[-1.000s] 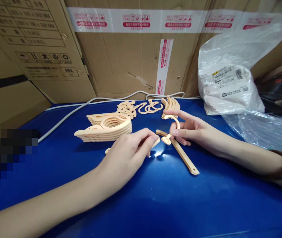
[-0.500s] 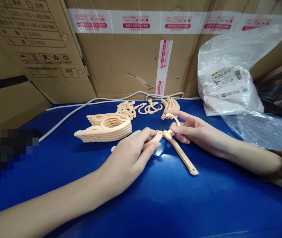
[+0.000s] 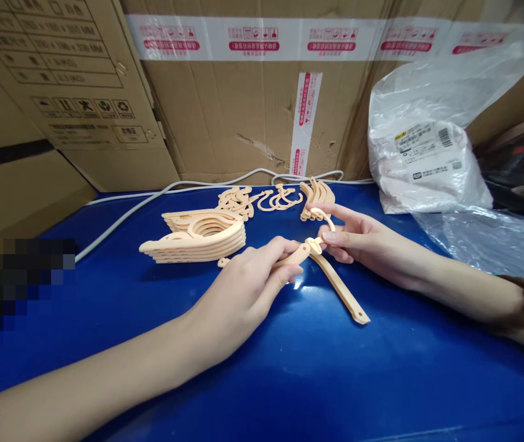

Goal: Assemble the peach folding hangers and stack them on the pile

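Blue table (image 3: 262,393): backed by cardboard boxes (image 3: 225,116); stacked cream pieces (image 3: 197,242) are set beyond the left hand (image 3: 252,279).
Left fingers: closed in a pinch; a cream arm piece (image 3: 297,255) is gripped between them and the thumb, its holed tip projecting past them.
Right hand (image 3: 367,242): a cream hook (image 3: 324,216) is pinched near its stem, the index finger extended along its curve.
Hook's round end: held clear of the fingertips, by the holed tip; whether they are joined cannot be told.
Cream strip (image 3: 341,290): partly overlapped by the round end.
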Tool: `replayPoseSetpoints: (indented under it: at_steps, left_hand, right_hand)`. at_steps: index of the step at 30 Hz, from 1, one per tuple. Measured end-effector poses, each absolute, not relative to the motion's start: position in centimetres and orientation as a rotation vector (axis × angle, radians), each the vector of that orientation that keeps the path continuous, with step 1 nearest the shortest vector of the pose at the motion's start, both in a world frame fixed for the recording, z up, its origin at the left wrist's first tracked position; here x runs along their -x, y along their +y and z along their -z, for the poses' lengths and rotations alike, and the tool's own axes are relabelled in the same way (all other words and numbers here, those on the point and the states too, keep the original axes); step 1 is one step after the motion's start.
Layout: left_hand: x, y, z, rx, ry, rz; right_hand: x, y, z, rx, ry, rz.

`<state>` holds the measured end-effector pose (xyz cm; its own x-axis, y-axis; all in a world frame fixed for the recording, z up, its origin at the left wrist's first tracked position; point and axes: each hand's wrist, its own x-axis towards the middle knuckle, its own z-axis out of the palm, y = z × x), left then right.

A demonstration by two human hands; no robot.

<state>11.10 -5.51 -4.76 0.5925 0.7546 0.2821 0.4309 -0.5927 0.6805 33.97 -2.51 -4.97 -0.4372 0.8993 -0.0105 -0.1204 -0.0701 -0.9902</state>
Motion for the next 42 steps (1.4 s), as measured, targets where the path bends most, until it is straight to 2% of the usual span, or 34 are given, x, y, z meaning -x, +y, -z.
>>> replayPoseSetpoints:
  at_steps: [29, 42]
  left_hand:
    - [-11.03, -5.57, 5.04, -2.378, 0.898, -0.766]
    - [-11.33, -5.7, 5.27, -2.49, 0.959, -0.686]
  right_hand:
    - [-34.13, -2.61, 4.23, 1.034, -1.591, -1.579]
    - [-34.65, -2.25, 4.07, 1.097, -1.892, -1.33]
